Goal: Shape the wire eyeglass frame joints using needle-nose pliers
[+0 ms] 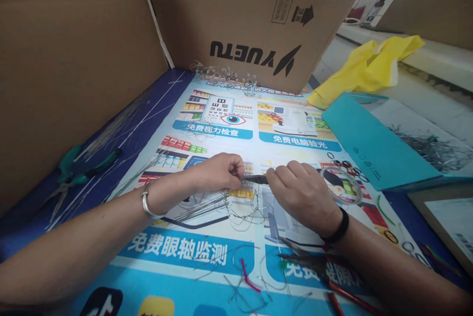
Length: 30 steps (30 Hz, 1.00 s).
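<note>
Near the middle of the printed mat (pixel 236 153), my right hand (pixel 301 195) is closed round pliers (pixel 255 179) whose dark jaws point left. The jaw tips meet the fingertips of my left hand (pixel 221 172), which are pinched together; what they hold is too small to name. Thin bent wires (pixel 246 210) with small beads lie just below both hands. A bundle of straight wires (pixel 203 207) lies under my left wrist.
Teal-handled pliers (pixel 70 170) lie at the left. Red-handled pliers (pixel 332 276) sit under my right forearm. Cardboard (pixel 236 10) stands behind. To the right are a clear ring (pixel 356 193), a teal box (pixel 377 143) with metal pieces and a yellow bag (pixel 365 72).
</note>
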### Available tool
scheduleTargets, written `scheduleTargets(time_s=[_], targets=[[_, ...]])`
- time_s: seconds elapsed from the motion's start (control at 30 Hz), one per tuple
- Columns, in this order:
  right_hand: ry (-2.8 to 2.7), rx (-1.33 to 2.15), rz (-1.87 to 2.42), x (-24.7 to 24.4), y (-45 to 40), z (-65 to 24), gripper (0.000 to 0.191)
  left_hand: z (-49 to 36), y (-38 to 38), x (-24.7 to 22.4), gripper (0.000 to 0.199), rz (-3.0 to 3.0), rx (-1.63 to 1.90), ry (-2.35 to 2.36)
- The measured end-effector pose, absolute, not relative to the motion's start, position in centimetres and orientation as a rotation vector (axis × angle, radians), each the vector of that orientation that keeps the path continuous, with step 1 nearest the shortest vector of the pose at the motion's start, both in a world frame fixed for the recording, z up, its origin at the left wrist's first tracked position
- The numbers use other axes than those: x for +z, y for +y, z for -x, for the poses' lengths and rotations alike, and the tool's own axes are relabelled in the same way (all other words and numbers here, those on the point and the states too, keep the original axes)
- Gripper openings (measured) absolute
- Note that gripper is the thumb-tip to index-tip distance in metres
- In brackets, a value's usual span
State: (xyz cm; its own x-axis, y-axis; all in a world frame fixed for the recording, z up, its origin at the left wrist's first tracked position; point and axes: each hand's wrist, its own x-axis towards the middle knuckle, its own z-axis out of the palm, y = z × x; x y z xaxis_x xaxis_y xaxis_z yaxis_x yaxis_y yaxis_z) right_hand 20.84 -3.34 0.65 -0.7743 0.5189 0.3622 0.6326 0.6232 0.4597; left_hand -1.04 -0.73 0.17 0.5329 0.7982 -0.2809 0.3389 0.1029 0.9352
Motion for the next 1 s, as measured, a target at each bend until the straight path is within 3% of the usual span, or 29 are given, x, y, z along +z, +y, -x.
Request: scheduleTargets(time_s=[0.3,0.6,1.0], targets=[[-2.624,-0.84,0.893,0.4,-2.8,-21.0,0.013,1.3,-0.7,0.3,0.024,-1.326,0.403,0.95],[-2.579,-0.515,0.937,0.1,-2.6,-20.9,0.014,1.3,-0.6,0.0,0.022,-1.48,0.4,1.002],[-2.702,-0.687,1.005,1.1,-4.1,-20.4,0.012,1.3,-0.8,0.3,0.018,-1.581,0.432,1.074]])
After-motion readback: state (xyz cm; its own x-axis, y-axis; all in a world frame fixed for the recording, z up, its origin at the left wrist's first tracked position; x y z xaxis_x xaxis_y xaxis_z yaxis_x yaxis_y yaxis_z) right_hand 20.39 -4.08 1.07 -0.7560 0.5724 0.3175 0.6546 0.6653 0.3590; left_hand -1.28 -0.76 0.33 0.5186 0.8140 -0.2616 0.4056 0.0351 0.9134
